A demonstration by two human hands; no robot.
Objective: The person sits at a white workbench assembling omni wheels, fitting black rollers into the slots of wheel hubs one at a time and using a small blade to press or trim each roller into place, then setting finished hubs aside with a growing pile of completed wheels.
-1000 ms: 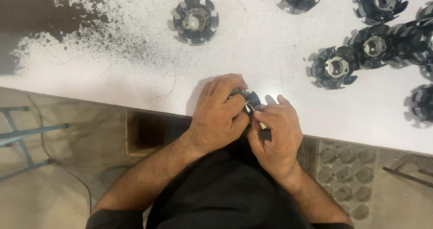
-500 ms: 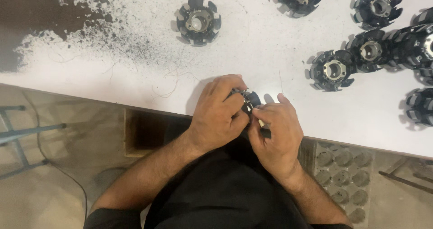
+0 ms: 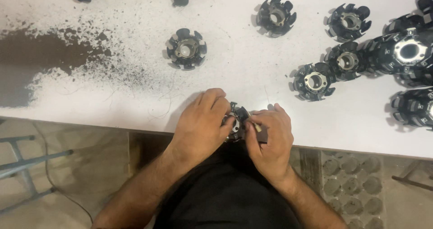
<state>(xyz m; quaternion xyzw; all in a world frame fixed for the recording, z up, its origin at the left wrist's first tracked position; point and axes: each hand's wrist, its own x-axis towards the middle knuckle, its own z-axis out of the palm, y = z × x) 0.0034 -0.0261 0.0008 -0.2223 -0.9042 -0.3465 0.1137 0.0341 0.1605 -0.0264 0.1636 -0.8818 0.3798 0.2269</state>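
Black toothed stator core [image 3: 236, 117] at the near edge of the white table [image 3: 135, 98], gripped between both hands. Left hand [image 3: 201, 123] wrapped over its left side, fingers clenched on it. Right hand [image 3: 270, 139] pressed against its right side, thumb and forefinger pinching a small pale-tipped tool [image 3: 258, 128] at the core. Farther out, a matching core [image 3: 186, 48] alone beside dark scattered powder [image 3: 49, 53]; more cores [image 3: 314, 81] clustered at right.

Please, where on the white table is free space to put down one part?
Bare white lies between the lone stator core and the left hand. The far left is dark, worn table. The right side is crowded with stator cores.
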